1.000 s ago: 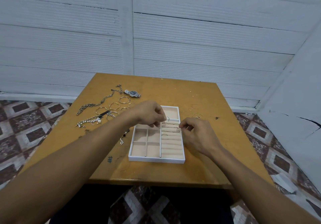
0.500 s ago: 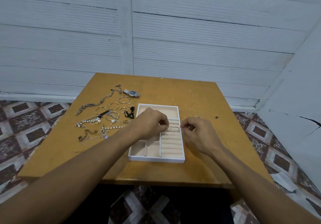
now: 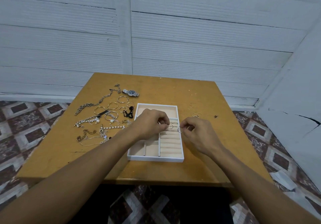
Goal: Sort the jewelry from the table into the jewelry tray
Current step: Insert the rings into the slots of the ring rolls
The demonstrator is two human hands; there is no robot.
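Head view looks down on both hands working over the white jewelry tray with beige padded lining (image 3: 155,158), which sits near the middle of the worn orange-brown wooden surface (image 3: 199,95). The left hand (image 3: 151,123) has its fingertips pinched shut over the ring rolls; whether it holds a ring or only steadies the padding, I cannot tell. The right hand (image 3: 198,133) pinches a thin silver wire ring (image 3: 179,130) at the tray's right edge, just above the rolls.

Most of the jewelry is not yet sorted: a tangle of silver chains, pearl strands and gold hoops (image 3: 102,119) lies left of the tray, a steel-link wristwatch with a dark dial (image 3: 131,92) behind it, and a few small thin rings (image 3: 196,114) to the right.

The ring is thin and the slots narrow, so a loose pinch could let it drop or roll off the surface. A forearm could also drag the tangled chains.

No brand or writing can be read; the watch dial is too small.
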